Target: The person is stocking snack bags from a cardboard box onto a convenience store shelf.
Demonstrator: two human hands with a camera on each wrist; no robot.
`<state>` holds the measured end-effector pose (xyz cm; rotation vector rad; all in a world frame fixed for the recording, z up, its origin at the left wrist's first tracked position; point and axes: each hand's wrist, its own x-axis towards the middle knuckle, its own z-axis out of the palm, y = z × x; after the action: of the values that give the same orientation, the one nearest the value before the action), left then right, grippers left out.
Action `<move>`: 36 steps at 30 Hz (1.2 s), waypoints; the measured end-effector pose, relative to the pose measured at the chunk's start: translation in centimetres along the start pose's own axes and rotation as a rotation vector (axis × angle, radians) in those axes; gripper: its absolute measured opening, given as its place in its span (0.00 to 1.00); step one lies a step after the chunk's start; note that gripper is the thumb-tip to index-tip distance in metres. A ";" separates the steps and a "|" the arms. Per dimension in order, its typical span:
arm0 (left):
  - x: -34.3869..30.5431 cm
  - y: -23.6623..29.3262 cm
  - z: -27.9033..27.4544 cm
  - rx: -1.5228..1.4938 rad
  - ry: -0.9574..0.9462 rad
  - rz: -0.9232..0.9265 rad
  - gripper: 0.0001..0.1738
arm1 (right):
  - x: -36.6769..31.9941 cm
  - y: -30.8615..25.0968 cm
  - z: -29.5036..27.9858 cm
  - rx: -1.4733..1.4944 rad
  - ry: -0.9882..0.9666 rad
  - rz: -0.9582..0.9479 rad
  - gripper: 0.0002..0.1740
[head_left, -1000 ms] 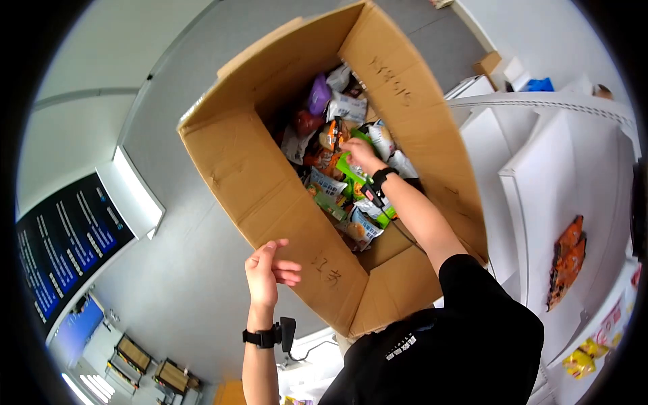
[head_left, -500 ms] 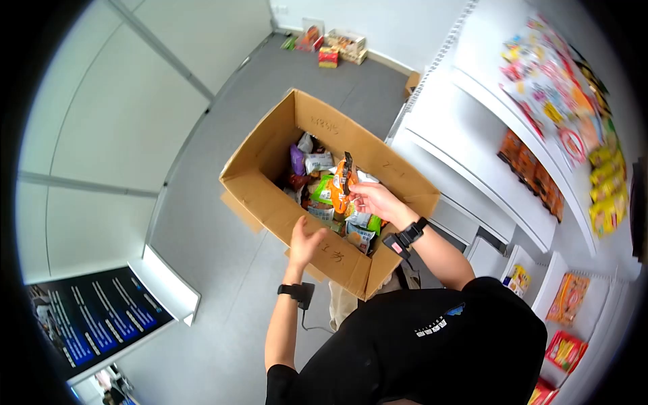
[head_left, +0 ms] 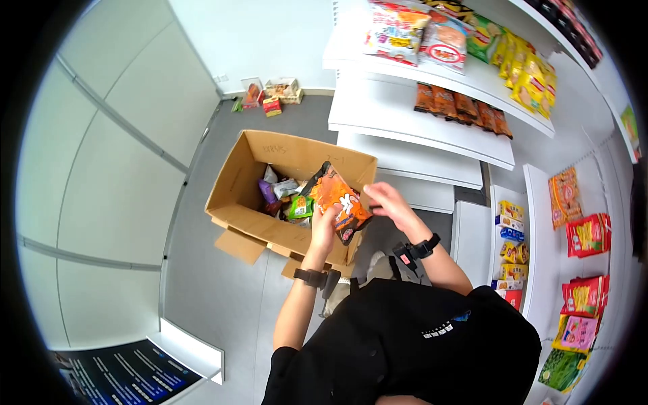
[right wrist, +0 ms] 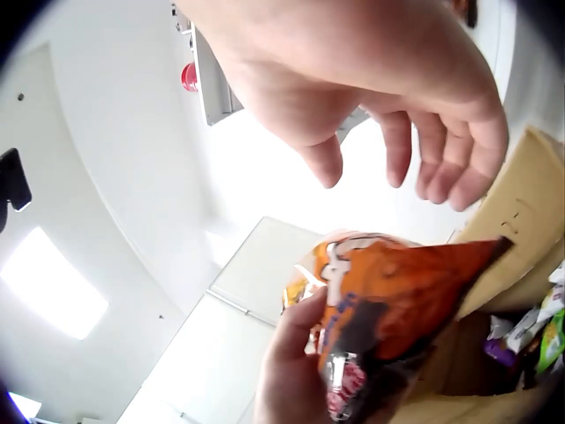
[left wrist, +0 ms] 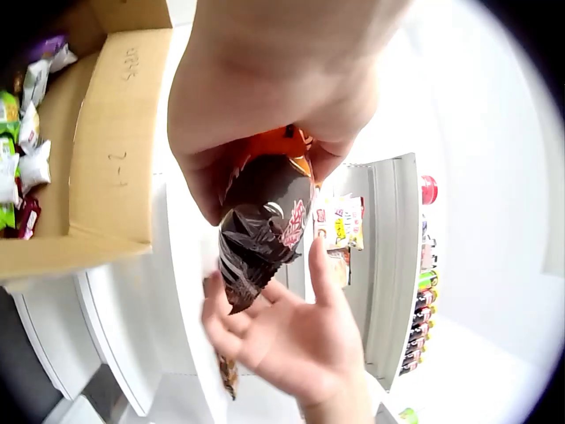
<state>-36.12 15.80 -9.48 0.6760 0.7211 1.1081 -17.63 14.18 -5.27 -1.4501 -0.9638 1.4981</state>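
An orange and black snack bag (head_left: 339, 202) is gripped by the left hand (head_left: 324, 233) above the near right part of the cardboard box (head_left: 260, 226). In the left wrist view the left hand (left wrist: 282, 88) has its thumb and fingers round the bag (left wrist: 269, 199), whose dark crimped end points down. The right hand (head_left: 397, 208) is just right of the bag, fingers spread and holding nothing. In the right wrist view a gap separates the right hand (right wrist: 380, 97) from the bag (right wrist: 380, 300). Packets, among them a green one (head_left: 300, 206), lie inside the box.
White shelves (head_left: 405, 125) with chip bags and a row of orange-brown bags (head_left: 462, 108) stand at the back right. Side shelves hold red packets (head_left: 586, 235) and small boxes (head_left: 511, 210). Crates (head_left: 282, 88) are on the floor by the far wall.
The right hand rose from the box with the orange bag and has let go of it; the left hand now grips it. The head view has swung toward the shelves.
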 end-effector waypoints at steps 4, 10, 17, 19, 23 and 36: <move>-1.2 -1.5 3.5 -0.123 -0.105 -0.144 0.18 | -6.1 1.8 -2.7 0.165 -0.273 0.118 0.37; -1.9 -6.0 10.9 -0.117 -0.247 -0.161 0.24 | -12.6 2.4 -10.1 0.150 -0.057 -0.013 0.24; -5.5 -13.0 21.6 -0.151 -0.300 -0.437 0.25 | -23.1 4.9 -21.2 0.106 0.172 -0.035 0.25; -6.1 -16.1 23.8 -0.154 -0.278 -0.498 0.26 | -25.4 6.3 -23.5 0.276 0.292 -0.049 0.26; -7.5 -22.9 25.5 -0.157 -0.215 -0.690 0.26 | -29.0 7.8 -26.8 0.089 0.451 0.024 0.25; -7.5 -25.5 24.7 0.004 -0.056 -0.853 0.30 | -27.1 8.5 -34.7 -0.235 0.287 0.023 0.18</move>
<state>-4.79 -2.00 -13.52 0.3318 0.8457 0.3024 16.70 -14.71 -4.64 -1.7929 -0.9704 1.1789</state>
